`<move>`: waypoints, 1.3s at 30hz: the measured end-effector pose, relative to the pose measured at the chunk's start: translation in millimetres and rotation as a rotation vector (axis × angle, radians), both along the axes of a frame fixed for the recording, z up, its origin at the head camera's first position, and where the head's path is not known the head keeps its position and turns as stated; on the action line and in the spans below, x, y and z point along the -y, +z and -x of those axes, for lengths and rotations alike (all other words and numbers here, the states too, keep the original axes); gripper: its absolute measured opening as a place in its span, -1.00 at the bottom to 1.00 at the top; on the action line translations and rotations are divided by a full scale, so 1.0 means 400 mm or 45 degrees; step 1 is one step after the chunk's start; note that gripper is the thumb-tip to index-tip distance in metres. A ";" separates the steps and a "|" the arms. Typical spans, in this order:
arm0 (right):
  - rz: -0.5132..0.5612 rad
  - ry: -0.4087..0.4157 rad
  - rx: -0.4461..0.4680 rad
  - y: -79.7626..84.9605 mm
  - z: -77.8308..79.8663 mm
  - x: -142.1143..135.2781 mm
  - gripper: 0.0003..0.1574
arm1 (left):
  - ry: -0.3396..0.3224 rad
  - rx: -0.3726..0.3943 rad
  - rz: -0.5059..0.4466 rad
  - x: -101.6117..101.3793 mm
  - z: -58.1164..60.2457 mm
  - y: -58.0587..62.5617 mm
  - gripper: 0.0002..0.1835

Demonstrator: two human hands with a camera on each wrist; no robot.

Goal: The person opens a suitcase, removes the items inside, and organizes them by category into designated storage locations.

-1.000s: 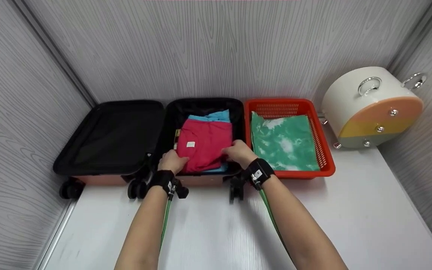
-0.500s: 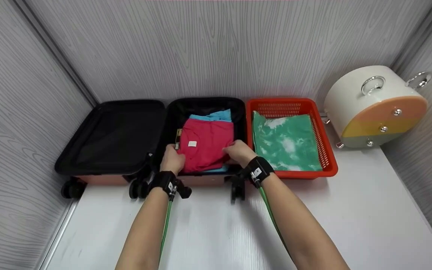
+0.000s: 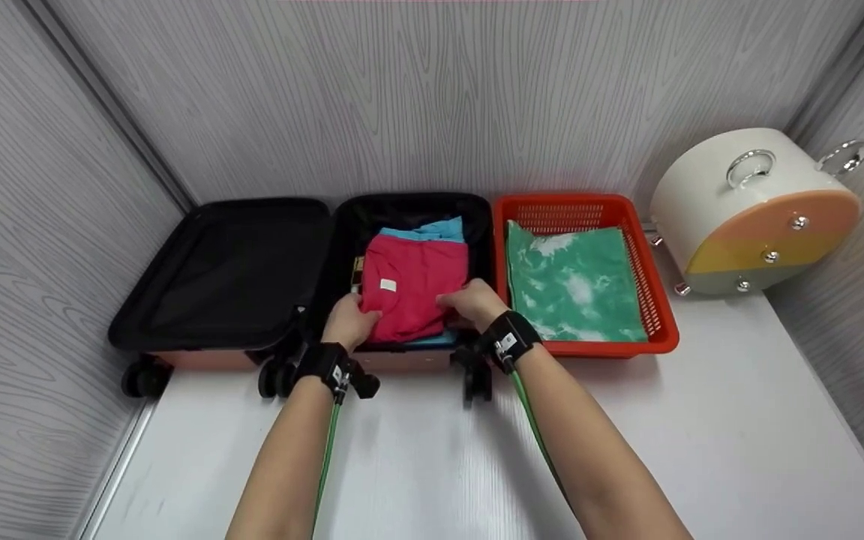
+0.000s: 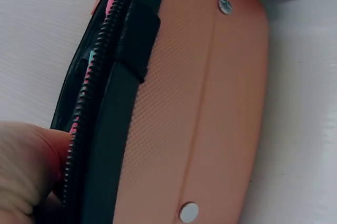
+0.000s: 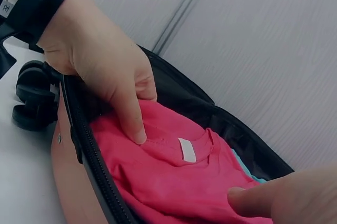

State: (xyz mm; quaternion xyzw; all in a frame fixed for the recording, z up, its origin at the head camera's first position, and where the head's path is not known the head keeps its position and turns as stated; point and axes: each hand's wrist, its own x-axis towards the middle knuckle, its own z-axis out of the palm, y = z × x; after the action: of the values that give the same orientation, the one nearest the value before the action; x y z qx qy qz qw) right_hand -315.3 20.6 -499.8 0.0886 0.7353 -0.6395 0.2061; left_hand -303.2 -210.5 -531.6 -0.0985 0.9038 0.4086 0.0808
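Observation:
A folded pink T-shirt [image 3: 421, 281] with a white neck label lies in the packed half of an open suitcase [image 3: 409, 361]. My left hand [image 3: 348, 322] grips its left front edge; in the right wrist view that thumb [image 5: 136, 129] presses on the cloth near the collar. My right hand [image 3: 475, 301] holds the right edge, thumb on top, its other fingers hidden below the cloth. Light blue fabric [image 3: 439, 229] shows behind and under the shirt. A small patterned item [image 3: 358, 266] sits along its left side. The left wrist view mostly shows the salmon shell [image 4: 179, 103] and zipper [image 4: 89, 84].
The suitcase's black lid half [image 3: 226, 274] lies open at left, wheels [image 3: 145, 379] toward me. Right of the suitcase stands a red basket [image 3: 661, 330] holding green-and-white tie-dyed cloth [image 3: 574, 289]. A white drum-shaped case [image 3: 717, 180] with a striped front is farther right.
Both hands stay at the shirt's sides. The left thumb slipped back toward the edge, then came in over the cloth again; the shirt's left side shifted slightly right.

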 end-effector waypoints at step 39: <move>-0.294 -0.131 -0.724 0.041 -0.014 -0.157 -0.44 | -0.065 -0.413 -0.281 -0.176 -0.012 0.125 -0.53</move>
State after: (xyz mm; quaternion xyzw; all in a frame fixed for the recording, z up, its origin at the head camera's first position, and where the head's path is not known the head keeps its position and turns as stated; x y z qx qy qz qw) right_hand -309.7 83.5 -483.2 -0.0341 0.8259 -0.5604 -0.0521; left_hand -298.5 -140.2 -481.7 0.0010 0.8568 0.5137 -0.0453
